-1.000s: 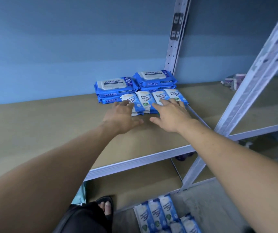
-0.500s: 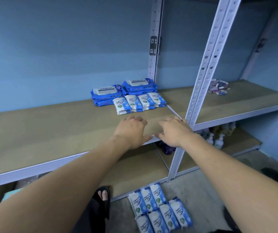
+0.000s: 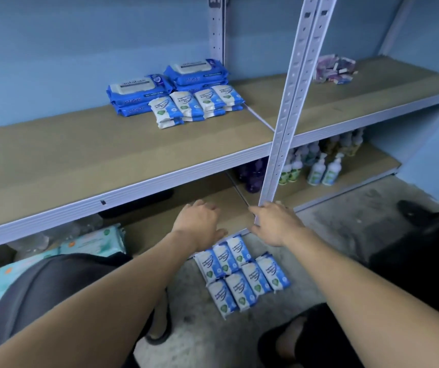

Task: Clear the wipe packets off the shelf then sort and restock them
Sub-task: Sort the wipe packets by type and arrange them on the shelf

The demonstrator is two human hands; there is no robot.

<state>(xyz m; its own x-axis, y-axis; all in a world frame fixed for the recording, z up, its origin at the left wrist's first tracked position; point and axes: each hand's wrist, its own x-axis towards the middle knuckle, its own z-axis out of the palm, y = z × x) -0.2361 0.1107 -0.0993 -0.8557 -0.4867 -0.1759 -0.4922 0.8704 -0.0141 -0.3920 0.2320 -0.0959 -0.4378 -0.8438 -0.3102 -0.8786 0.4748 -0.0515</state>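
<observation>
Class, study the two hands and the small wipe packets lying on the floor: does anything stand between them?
Nothing visible does. The left hand and right hand hang open just above the floor packets, with open air below. The shelf post rises right behind the right hand, beside the path rather than across it.

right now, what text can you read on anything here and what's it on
"antabax": on the big blue packs, on the lid and the front edge; soft but legible.
Small shelf packs: there is print, too blurred to read.
Floor packs: same design, too blurred to read.
Bottles, boxes, teal packs: too small or blurred to read.
</observation>
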